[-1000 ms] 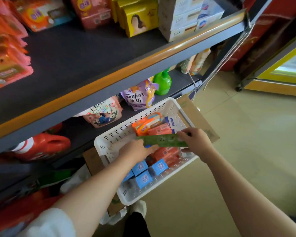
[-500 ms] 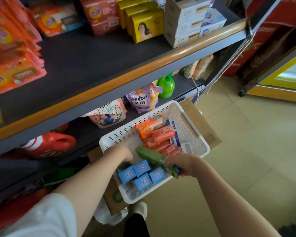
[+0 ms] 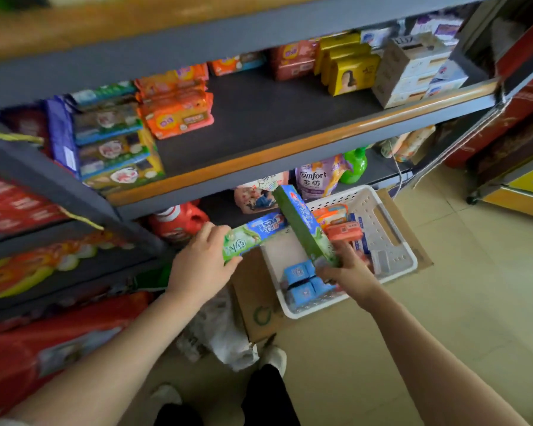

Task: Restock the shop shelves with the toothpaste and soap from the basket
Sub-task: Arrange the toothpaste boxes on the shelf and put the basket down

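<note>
With both forearms reaching forward from the bottom of the view, each hand has a toothpaste box in its grip. Left hand (image 3: 202, 265): fingers curled round the near end of a green-and-blue toothpaste box (image 3: 253, 236), box roughly level, far end pointing right toward the basket, held above the floor in front of the bottom shelf. Right hand (image 3: 350, 276): grip clenched on the bottom end of a second toothpaste box (image 3: 303, 224), same green and blue print, standing tilted with the top end leaning up and left, over the near left part of the basket. The two boxes cross or touch near the middle; can't tell which.

White perforated basket (image 3: 391, 241) sits on a flattened cardboard sheet (image 3: 253, 302) on the tiled floor. Inside: small blue boxes (image 3: 300, 282) at the near end, orange-red soap packs (image 3: 343, 230) farther back.

Behind it, bottom shelf holds a red jug (image 3: 179, 221), a purple Comfort pouch (image 3: 316, 179) and a green bottle (image 3: 356, 164).

Next shelf up (image 3: 259, 124), dark board with an orange front edge: green and blue packs at left, orange soap packs (image 3: 176, 115), bare patch in the middle, yellow boxes (image 3: 348, 72) and white soap boxes (image 3: 413, 72) at right. Left edge of the view is motion-blurred.
</note>
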### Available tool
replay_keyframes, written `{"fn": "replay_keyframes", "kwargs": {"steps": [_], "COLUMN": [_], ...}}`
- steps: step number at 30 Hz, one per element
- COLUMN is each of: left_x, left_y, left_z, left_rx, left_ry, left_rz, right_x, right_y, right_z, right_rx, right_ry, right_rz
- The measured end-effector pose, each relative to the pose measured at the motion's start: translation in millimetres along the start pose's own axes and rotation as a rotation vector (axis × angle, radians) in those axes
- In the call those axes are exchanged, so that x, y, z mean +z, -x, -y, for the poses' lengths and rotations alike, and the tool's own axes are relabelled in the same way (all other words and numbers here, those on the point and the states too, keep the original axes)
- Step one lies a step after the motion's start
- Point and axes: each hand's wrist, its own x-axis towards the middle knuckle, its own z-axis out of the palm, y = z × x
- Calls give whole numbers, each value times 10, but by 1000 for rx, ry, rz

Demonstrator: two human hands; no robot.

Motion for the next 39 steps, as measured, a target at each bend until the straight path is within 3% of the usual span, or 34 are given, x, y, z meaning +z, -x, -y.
{"fn": "replay_keyframes", "kwargs": {"steps": [5,11,18,24,27,31,36,39], "left_x": [-685,-1387,-1793,-1751,-1541,-1344,-1250,-1271], "left_y": [539,1447,2066,1860,1623,1454,1478,1496], "left_z": [698,1816,2951,3305,3326,3393,3736,3905], "left_rx": [6,-35,-342,-577,-549,-584,-337,-331], "left_ry": [77,31,203,470,568,650,704,643], "left_rz": [-197,-378,-656,-820,-775,-517,-330,-293], "right_x": [833,2046,3167,4020,4338,4656,4960,5099], "right_y": [321,794,1050,1024,948,846,772,669], "right_z": [493,916,1439,1837,1968,2048,2221,2321], "right_rx": [-296,-470,-650,-636,-585,-546,-628,-634], "right_ry": [105,285,390,284,287,324,441,567], "right_rz": [-68,-49,-50,-61,-63,-73,-67,-1]}}
